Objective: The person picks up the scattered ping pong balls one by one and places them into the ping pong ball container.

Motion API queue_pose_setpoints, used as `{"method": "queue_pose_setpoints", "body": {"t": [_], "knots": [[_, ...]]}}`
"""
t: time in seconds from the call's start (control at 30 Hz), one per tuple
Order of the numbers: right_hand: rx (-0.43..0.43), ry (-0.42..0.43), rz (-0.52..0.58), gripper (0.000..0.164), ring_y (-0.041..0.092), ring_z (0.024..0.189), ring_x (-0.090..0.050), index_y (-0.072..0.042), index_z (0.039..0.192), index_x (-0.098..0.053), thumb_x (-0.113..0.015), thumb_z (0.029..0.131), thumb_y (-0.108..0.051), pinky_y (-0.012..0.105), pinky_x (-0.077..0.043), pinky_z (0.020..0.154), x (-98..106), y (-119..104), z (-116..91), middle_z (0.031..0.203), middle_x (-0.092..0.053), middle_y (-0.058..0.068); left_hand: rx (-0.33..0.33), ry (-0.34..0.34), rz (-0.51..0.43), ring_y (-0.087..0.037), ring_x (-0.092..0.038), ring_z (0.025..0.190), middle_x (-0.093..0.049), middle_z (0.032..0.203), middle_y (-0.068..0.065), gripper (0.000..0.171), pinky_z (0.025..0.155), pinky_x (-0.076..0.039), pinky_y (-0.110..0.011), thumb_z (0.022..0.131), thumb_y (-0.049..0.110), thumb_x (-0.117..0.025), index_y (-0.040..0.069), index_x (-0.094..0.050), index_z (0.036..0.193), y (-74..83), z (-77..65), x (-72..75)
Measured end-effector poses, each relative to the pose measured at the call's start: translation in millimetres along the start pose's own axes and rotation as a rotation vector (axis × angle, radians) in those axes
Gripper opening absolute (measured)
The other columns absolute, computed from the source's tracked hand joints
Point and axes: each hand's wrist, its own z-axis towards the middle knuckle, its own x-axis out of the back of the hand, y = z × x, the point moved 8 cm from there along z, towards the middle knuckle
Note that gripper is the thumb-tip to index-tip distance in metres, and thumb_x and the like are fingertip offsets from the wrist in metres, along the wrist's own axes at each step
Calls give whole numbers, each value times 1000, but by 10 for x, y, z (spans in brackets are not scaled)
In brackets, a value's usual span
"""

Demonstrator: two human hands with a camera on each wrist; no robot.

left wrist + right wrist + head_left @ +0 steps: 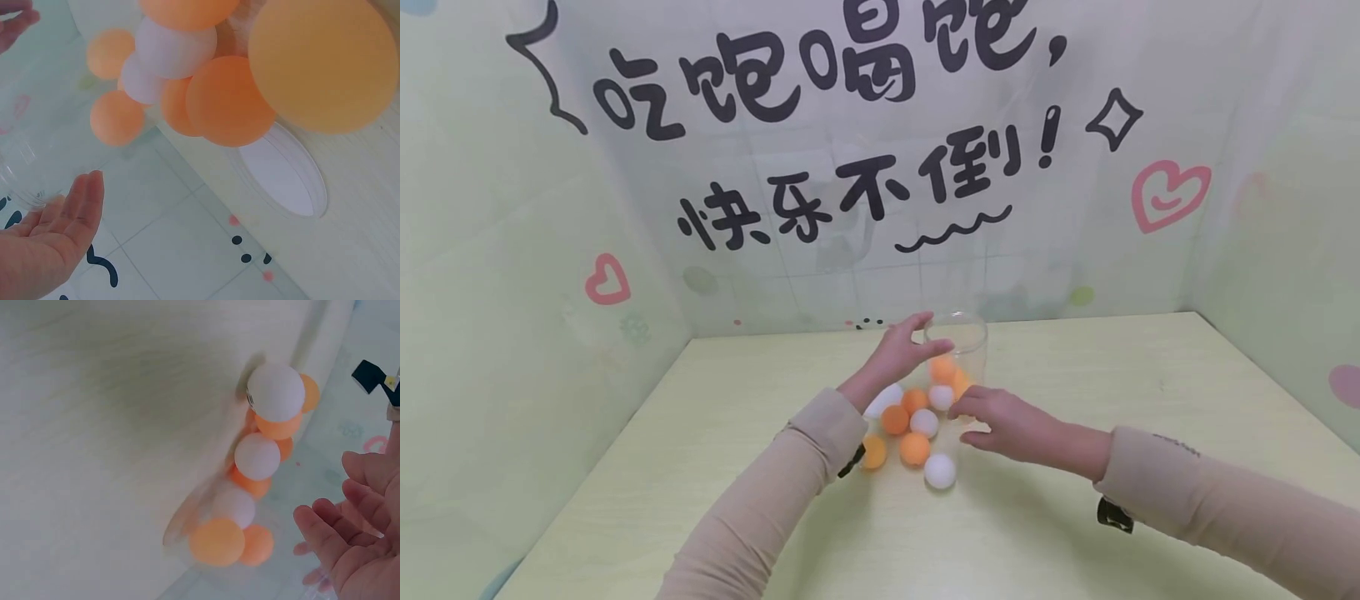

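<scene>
The clear jar (976, 360) stands upright, its mouth uncovered, with two orange balls (943, 368) and a white ball (942, 397) visible inside. Four orange ones (915, 449), one paler, and two white ones (940, 472) lie outside in a loose cluster near the flat-lying white lid (284, 175).

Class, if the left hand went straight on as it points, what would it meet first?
Most likely the jar: the left hand points at it, by its upper part. Whether they already touch is unclear.
</scene>
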Motion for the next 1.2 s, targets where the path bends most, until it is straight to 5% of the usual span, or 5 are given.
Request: {"method": "queue_pose_setpoints", "body": {"t": [0.3,0.57,1.2], "knots": [[39,-102,-20,29,14,84,-57,-4,104,-63,-71,77,-8,22,-49,73,-414,-123,-80,98,-57,5,-10,3,3,-35,-10,139,-39,143,-8,70,109,-18,-51,84,40,-64,12,-35,141,12,-5,4],[126,-91,-57,25,11,79,-58,-9,99,-63,-72,75,-6,17,-48,69,-531,-250,-105,100,-57,5,-9,3,12,-31,-18,138,-41,142,-7,71,108,-24,-47,83,42,-64,13,-35,141,4,0,2],[-29,-238,66,24,8,81,-54,-9,96,-61,-70,74,-5,20,-47,73,-624,-193,-103,93,-56,0,0,-1,10,-35,-9,139,-39,143,-7,71,110,-16,-49,83,41,-64,13,-35,141,15,-17,10]]}}
